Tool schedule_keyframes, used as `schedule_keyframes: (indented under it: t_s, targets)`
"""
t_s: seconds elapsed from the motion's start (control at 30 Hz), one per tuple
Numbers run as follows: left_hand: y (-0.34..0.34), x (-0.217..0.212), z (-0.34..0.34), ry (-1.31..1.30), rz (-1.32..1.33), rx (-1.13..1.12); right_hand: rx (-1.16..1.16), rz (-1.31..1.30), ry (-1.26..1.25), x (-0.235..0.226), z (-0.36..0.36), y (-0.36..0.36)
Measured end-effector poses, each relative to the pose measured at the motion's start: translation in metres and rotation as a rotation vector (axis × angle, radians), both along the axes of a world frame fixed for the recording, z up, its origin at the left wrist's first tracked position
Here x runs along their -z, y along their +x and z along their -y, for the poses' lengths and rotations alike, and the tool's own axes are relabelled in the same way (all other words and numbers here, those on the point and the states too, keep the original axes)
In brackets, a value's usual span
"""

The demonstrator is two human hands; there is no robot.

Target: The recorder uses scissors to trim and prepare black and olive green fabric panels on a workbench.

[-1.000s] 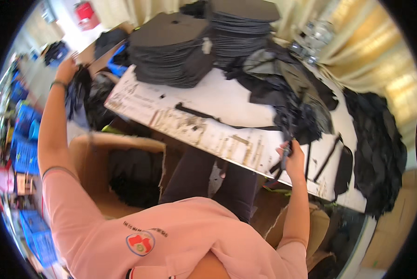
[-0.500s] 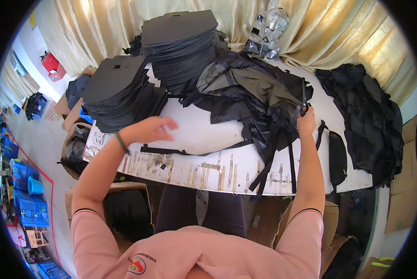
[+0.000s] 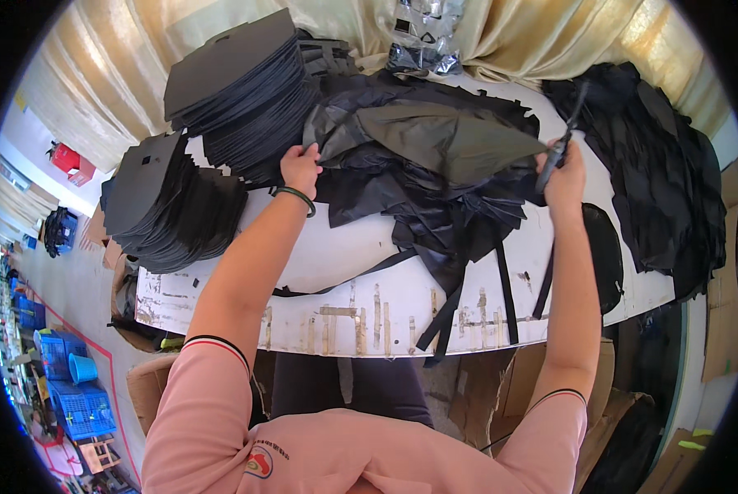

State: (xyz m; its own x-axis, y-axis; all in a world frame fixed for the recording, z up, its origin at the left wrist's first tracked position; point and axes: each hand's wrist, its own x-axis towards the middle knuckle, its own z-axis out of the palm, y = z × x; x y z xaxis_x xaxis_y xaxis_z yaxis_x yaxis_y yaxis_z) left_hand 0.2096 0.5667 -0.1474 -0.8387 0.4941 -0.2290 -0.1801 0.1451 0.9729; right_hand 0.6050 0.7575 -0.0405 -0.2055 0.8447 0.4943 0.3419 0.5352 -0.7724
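Note:
A black sewn fabric piece with loose straps is spread over the white table, its dark olive-grey lining turned upward. My left hand pinches the left edge of this fabric beside the tall stack. At the fabric's right end my right hand is closed around a pair of scissors, blades pointing up and away. The lining's right corner is drawn to a point at the right fingers, which appear to hold it too. A small black pouch-like piece lies by my right forearm.
Stacks of dark grey flat panels and shorter panels stand at the left. A heap of black fabric hangs over the table's right end. A clear plastic bag rests by the curtain. Cardboard boxes sit below the table.
My left hand has moved forward and right from above the bare table to grip the fabric. My right hand has lifted the scissors farther away, and the lining is now stretched between both hands.

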Motion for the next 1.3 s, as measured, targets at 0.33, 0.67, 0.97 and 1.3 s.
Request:
schedule_keyframes:
  t_s: [0.33,0.67,0.97,1.3]
  targets:
    - [-0.019,-0.122,0.113,0.432,-0.263,-0.022,-0.104,-0.297,0.174,-0.129,0.089,0.106]
    - [0.002,-0.109,0.359,0.060,-0.172,0.240,-0.786,0.470,-0.545,-0.032,0.242,0.156]
    - [0.020,0.000,0.433,-0.240,-0.363,0.168,-0.688,0.314,-0.698,0.064,0.305,0.093]
    - [0.099,-0.032,0.389,-0.153,-1.124,0.782,-0.713,0.494,-0.372,0.130,0.354,0.049]
